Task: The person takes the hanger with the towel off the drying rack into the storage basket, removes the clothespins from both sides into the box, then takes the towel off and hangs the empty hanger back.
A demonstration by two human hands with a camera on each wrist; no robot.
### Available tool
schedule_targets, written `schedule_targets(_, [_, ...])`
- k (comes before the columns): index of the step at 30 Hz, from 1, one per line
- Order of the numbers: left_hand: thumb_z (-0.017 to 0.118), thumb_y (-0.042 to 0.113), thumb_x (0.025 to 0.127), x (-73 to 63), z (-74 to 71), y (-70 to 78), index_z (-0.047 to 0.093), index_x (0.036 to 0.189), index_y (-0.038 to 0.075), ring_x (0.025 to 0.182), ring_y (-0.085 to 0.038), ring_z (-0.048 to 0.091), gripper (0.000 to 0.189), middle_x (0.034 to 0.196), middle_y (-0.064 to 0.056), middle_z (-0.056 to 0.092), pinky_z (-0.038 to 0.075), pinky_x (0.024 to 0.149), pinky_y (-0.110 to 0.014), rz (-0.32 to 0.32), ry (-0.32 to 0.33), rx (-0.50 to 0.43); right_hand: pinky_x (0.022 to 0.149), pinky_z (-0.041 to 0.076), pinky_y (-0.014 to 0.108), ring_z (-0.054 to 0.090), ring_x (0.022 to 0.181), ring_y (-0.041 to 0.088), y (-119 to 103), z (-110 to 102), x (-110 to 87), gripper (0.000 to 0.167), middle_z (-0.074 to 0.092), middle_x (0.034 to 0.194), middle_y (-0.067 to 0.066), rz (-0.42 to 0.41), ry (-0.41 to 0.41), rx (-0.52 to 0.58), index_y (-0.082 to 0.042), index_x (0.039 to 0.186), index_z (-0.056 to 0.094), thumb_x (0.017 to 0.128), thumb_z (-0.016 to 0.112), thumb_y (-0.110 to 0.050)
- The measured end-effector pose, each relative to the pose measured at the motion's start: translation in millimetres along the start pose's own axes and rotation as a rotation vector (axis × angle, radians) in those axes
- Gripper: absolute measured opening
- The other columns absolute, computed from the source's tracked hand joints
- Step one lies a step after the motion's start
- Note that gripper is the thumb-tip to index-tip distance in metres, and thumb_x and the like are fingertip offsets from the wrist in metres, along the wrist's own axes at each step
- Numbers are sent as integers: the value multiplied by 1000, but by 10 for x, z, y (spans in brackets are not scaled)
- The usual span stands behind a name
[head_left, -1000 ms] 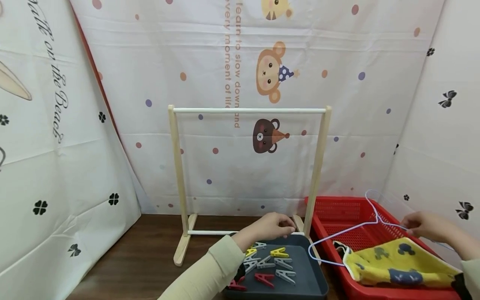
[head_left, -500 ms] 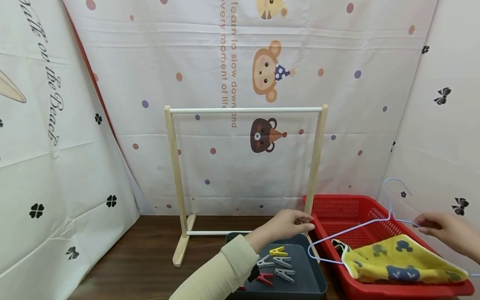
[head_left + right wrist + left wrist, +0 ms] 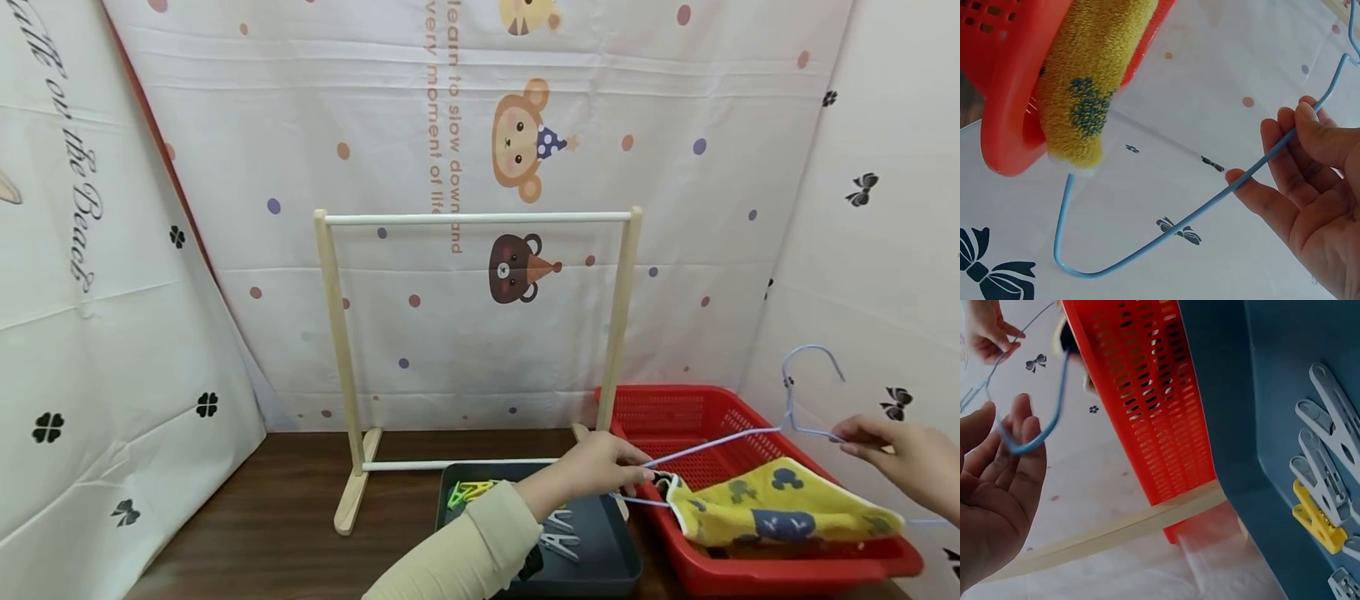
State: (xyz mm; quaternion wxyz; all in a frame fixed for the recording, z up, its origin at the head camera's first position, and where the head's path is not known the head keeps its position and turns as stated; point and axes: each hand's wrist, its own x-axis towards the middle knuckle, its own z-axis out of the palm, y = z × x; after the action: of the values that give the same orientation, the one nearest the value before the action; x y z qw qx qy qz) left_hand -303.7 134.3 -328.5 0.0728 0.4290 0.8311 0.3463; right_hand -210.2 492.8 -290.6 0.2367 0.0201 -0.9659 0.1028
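Note:
A light-blue wire clothes hanger (image 3: pixel 708 444) stands over the red basket, hook upward. Its lower bar runs through a yellow terry towel (image 3: pixel 780 512) with dark blue and green prints and white edging. My right hand (image 3: pixel 900 454) pinches the hanger's right shoulder between thumb and fingers, plainest in the right wrist view. At the hanger's left corner is my left hand (image 3: pixel 600 467). In the left wrist view its thumb and fingers stand apart, with the bent wire (image 3: pixel 1054 419) passing across the fingers. The towel's left end has a dark-and-white loop.
The towel lies over the front of the red basket (image 3: pixel 810 575). A dark grey tray (image 3: pixel 607 533) with several clothespins (image 3: pixel 558 546), grey, yellow and green among them, sits left of it, partly under my left forearm. Behind stands a wooden rack with a white top bar (image 3: pixel 480 218).
My left hand has moved right from over the tray to the hanger's left corner. The hanger's hook has swung right and upright, and my right hand has kept its hold on the wire.

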Motion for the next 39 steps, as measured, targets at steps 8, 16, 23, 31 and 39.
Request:
schedule_targets(8, [61, 24, 103, 6, 32, 20, 77, 114, 5, 62, 3, 44, 26, 91, -16, 76, 38, 58, -14, 43, 104, -206, 56, 57, 48, 64, 65, 31, -120, -101, -16, 12, 69, 82, 29, -25, 145, 2, 12, 91, 67, 82, 70, 19])
schedule_targets(16, [54, 21, 107, 71, -83, 115, 72, 105, 6, 59, 0, 40, 24, 85, -8, 66, 37, 58, -14, 105, 238, -174, 75, 52, 65, 58, 94, 58, -291, -201, 14, 20, 65, 104, 41, 58, 195, 5, 16, 109, 64, 94, 67, 3])
schedule_targets(23, [49, 25, 109, 163, -238, 166, 70, 105, 6, 59, -2, 39, 28, 75, -1, 55, 37, 60, -15, 140, 326, -119, 69, 46, 37, 52, 96, 51, -534, -235, -35, 32, 56, 112, 40, 97, 379, -7, 16, 116, 61, 101, 64, -12])
schedule_targets(31, [50, 19, 109, 270, -468, 331, 70, 105, 0, 54, -5, 34, 27, 68, 2, 44, 33, 56, -17, 179, 408, -200, 64, 56, 47, 62, 86, 47, -720, -135, -26, 34, 65, 101, 35, 100, 277, 33, 11, 111, 65, 98, 70, -19])
schedule_targets(39, [50, 19, 109, 326, -755, 634, 71, 106, 5, 70, -5, 45, 26, 98, -11, 70, 38, 64, -15, 172, 515, -151, 66, 45, 20, 57, 104, 54, -797, 45, 1, 65, 50, 128, 42, 285, 324, 227, 18, 135, 49, 99, 68, -32])
